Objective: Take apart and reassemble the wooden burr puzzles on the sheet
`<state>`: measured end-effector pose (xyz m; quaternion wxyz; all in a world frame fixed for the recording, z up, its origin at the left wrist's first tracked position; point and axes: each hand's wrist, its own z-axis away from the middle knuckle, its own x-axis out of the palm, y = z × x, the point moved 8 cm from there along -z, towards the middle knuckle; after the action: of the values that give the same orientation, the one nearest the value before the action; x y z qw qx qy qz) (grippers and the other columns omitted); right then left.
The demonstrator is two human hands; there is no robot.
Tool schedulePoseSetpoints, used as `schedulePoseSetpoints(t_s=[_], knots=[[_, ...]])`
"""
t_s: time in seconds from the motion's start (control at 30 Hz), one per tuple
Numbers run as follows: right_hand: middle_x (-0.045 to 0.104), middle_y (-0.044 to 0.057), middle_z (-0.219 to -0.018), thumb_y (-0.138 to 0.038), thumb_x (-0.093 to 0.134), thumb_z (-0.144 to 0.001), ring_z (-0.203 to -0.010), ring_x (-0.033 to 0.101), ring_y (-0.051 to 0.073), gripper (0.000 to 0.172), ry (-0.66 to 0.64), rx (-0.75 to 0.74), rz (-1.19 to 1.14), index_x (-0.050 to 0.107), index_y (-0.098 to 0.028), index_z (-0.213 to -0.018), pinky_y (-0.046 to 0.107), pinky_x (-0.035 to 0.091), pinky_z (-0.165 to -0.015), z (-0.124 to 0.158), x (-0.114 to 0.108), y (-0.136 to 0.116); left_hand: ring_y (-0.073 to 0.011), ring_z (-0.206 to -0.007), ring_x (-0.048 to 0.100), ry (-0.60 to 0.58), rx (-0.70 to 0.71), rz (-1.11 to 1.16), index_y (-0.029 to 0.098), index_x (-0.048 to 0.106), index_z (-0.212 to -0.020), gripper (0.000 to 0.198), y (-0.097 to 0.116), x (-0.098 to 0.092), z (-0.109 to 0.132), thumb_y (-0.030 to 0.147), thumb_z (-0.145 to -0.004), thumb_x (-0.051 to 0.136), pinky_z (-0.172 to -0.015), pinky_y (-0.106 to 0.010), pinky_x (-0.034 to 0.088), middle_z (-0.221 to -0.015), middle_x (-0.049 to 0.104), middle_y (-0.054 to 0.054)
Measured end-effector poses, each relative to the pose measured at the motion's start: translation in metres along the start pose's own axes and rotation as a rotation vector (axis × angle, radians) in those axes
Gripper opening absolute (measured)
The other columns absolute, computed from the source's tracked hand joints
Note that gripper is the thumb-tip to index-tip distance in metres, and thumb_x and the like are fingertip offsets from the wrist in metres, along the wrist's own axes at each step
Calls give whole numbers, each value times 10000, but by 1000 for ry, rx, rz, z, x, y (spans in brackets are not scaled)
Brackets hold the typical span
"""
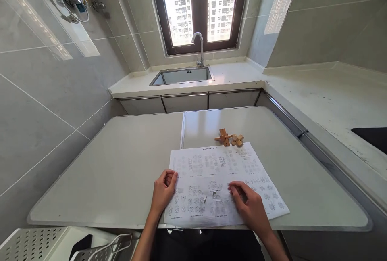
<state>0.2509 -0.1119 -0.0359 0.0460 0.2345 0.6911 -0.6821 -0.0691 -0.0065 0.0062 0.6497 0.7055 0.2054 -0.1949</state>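
A large white printed sheet (pixel 196 190) with rows of small diagrams lies on the table, with two small torn spots near its middle. At the sheet's left edge rests my left hand (pixel 165 188), its fingers curled and no object visible in them. My right hand (pixel 249 204) lies over the sheet's right half, thumb and fingers drawn together, fingertips touching the paper; I see nothing held there. Just beyond the far edge of the paper sit two small wooden interlocking puzzles, a darker one (pixel 224 138) with a protruding stick and a lighter one (pixel 238 140) beside it.
The pale table (pixel 121 164) has a seam across it. Behind it are a counter with a sink (pixel 184 76), a faucet (pixel 201 49) and a window. A counter (pixel 338 99) runs along the right. A white perforated rack (pixel 36 245) stands at lower left.
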Motion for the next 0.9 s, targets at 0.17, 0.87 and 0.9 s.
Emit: schedulePoseSetpoints(t_s=[0.17, 0.87, 0.9], knots=[[789, 89, -1025, -523, 532, -1029, -877, 745, 253, 344, -39, 3, -16, 725, -240, -1059, 328, 590, -708, -1, 1, -4, -150, -594, 506, 23, -15, 16, 211, 660, -867, 383, 2, -3, 0, 590, -903, 624, -612, -257, 454, -671, 574, 19], [774, 90, -1003, -495, 497, -1046, -875, 725, 251, 353, 144, -53, 88, 719, -221, -1058, 375, 596, -793, 3, -12, -10, -159, -600, 563, 79, -8, -53, 206, 663, -906, 406, -3, -8, -2, 605, -926, 595, -622, -272, 486, -705, 649, -3], [768, 91, -1014, -478, 488, -1052, -877, 721, 247, 340, 164, -59, 99, 709, -221, -1064, 374, 596, -790, 4, -14, -11, -167, -612, 578, 103, -8, -79, 206, 665, -914, 401, -6, -12, -3, 599, -934, 585, -632, -283, 496, -732, 674, -14]])
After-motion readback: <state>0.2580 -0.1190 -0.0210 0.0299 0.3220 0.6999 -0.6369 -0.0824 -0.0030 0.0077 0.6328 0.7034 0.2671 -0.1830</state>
